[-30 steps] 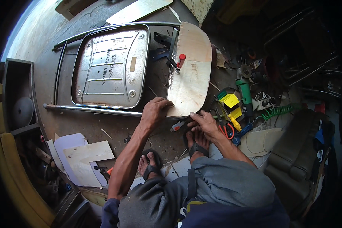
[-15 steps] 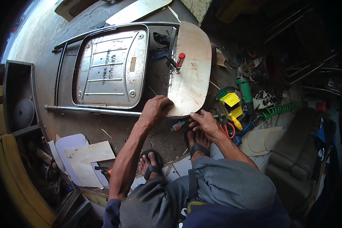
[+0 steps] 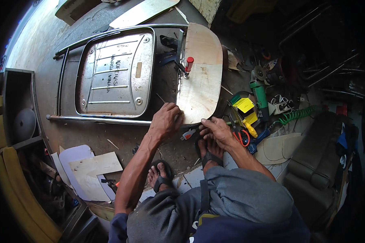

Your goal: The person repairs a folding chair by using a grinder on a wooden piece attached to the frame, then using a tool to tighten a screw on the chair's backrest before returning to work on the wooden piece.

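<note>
A chair frame of metal tube (image 3: 103,120) lies on the floor with its metal back panel (image 3: 117,77) face up. At its right end rests a pale plywood panel (image 3: 202,73) with rounded right corners. A clamp with a red handle (image 3: 189,62) stands on the plywood near its straight left edge. My left hand (image 3: 165,120) is closed on the panel's near left corner, beside the tube, with its fingertips partly hidden. My right hand (image 3: 217,131) pinches the panel's near right edge between thumb and curled fingers.
Right of the plywood lie a green angle grinder (image 3: 261,97), a yellow box (image 3: 244,105), red-handled pliers (image 3: 243,138) and a coiled green hose (image 3: 302,114). Thin sheet offcuts (image 3: 95,166) are at the lower left. A dark cushioned seat (image 3: 312,152) stands at the right.
The chair frame and plywood appear slightly farther left in the view. Both hands keep their hold at the panel's near edge.
</note>
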A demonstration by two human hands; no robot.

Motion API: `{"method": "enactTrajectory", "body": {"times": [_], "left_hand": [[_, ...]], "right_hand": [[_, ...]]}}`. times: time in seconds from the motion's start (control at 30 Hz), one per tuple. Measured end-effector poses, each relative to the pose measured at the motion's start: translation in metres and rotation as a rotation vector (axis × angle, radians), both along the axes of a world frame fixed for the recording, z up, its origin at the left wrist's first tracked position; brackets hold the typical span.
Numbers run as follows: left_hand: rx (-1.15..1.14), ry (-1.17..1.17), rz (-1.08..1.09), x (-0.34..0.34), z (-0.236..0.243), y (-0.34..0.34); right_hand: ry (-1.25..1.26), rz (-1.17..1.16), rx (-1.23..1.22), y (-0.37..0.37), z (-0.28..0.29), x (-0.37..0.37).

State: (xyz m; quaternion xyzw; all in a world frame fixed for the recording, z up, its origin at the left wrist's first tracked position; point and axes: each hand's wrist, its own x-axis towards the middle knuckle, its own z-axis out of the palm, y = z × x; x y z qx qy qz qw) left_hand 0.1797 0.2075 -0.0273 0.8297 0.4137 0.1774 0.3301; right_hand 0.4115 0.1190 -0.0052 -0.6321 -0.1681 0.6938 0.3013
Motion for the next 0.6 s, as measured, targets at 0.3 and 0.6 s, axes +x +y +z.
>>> {"method": "enactTrajectory", "body": {"times": [0.3,0.6], "left_hand": [[0.144,0.161,-0.161,-0.009,-0.011,-0.019],[0.402,0.190,-0.040,0.000,-0.021,-0.036]], "right_hand": [[0.030,-0.014,-0.015,0.004,0.004,-0.001],[-0.218,-0.068,-0.036,0.011,-0.006,0.010]]}}
